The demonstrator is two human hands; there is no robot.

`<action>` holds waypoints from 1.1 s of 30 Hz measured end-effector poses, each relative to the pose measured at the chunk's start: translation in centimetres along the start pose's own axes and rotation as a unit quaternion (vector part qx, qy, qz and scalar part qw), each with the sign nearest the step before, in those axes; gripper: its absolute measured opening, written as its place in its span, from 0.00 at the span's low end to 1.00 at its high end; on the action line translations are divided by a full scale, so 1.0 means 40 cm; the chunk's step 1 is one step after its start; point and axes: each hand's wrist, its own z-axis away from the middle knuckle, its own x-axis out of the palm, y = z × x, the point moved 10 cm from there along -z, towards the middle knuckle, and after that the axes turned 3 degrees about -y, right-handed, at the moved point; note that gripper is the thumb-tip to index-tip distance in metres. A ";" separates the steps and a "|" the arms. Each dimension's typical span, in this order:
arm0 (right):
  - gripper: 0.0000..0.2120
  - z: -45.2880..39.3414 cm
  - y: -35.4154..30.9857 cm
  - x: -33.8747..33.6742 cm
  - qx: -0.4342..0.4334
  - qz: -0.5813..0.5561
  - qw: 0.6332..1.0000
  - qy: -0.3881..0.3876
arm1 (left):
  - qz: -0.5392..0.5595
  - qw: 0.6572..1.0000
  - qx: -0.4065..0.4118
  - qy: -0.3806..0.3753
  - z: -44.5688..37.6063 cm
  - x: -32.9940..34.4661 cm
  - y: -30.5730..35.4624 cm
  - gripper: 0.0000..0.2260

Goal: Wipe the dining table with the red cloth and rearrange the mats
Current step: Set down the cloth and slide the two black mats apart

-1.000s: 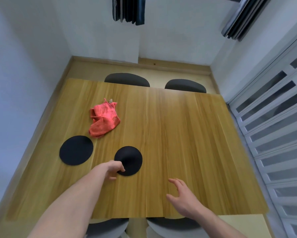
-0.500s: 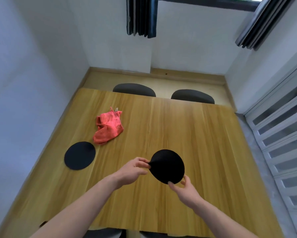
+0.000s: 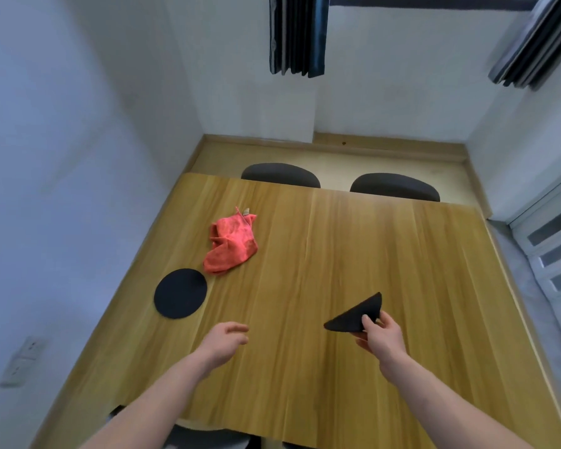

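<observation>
Head view: mid mat-shifting, right hand (image 3: 381, 335) pinched black mat (image 3: 357, 314) tilted above bench (image 3: 337, 247), left hand (image 3: 222, 343) loosely spread, empty; next, probably laid flat; red cloth (image 3: 232, 244) untouched far-left.

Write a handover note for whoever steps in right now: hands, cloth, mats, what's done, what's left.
Right hand: pinching one black mat by its edge, lifted and tilted above the table.
Left hand: empty, fingers loosely curled, hovering over the table.
Other black mat: flat near the table's left edge.
Red cloth: crumpled just beyond that mat, untouched.
Done: one mat picked up.
Left: probably clear the second mat, wipe with the cloth, then lay both mats back.
</observation>
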 end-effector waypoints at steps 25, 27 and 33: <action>0.29 0.086 0.062 0.373 -0.013 0.309 0.945 -0.102 | -0.022 0.992 -0.115 0.041 -0.177 -0.423 -0.256 0.25; 0.28 0.096 0.053 0.399 -0.021 0.314 0.943 -0.108 | -0.011 0.992 -0.126 0.025 -0.193 -0.425 -0.262 0.26; 0.27 0.131 0.061 0.435 -0.023 0.334 0.936 -0.111 | 0.028 0.988 -0.149 0.024 -0.286 -0.433 -0.329 0.30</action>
